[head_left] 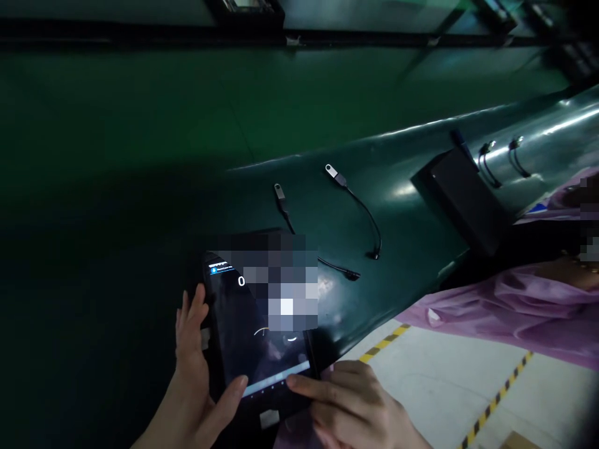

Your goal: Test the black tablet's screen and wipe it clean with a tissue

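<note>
A black tablet (pixel 276 358) with a lit dark screen lies tilted near the front edge of the green bench; its upper right part is hidden by pixelation. My left hand (pixel 196 368) holds its lower left side, fingers along the left edge and thumb over the bottom of the screen. With its index finger stretched out, my right hand (pixel 350 402) touches the light bar at the screen's bottom. The other right fingers are bent and hold nothing visible. Beyond the tablet lie a short black cable with a silver USB stick (pixel 279 192) and a similar cable (pixel 369 215) with another USB stick (pixel 331 169).
A black box (pixel 463 193) stands on the green bench mat (pixel 402 237) to the right, with small cable loops (pixel 489 165) behind it. At the right edge a person in a pink sleeve (pixel 491 305) is close by. Yellow-black tape (pixel 386 343) marks the floor.
</note>
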Available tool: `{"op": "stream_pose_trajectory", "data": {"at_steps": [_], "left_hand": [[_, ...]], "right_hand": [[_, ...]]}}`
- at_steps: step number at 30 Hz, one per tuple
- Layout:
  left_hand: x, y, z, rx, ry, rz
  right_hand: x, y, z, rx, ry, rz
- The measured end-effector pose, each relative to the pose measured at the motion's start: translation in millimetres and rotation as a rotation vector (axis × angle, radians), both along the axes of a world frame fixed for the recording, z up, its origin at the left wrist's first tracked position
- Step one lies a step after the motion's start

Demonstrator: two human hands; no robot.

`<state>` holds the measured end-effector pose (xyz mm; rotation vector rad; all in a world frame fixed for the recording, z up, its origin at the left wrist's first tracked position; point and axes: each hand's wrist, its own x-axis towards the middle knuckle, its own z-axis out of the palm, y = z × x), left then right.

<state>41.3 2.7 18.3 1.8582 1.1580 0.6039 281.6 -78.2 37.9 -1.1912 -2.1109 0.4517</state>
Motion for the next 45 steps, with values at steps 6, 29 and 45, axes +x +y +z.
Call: {"op": "stream_pose_trajectory", "data": {"at_steps": [6,29,45], "left_hand": [[-1.8,0.0,-2.2,0.018,-0.004,-0.004],[4.1,-7.8,6.8,-0.098,-0.009,0.063],[2.0,-8.7,4.8,-0.11,-0.016,0.046]], "right_hand": [[-7.1,-1.0,2.8,-0.004,-0.071,0.061],[-11.3,1.2,2.3,0.029,-0.034,0.089],[-4.3,7.6,-6.7,-0.062,-0.028,-0.124]]}}
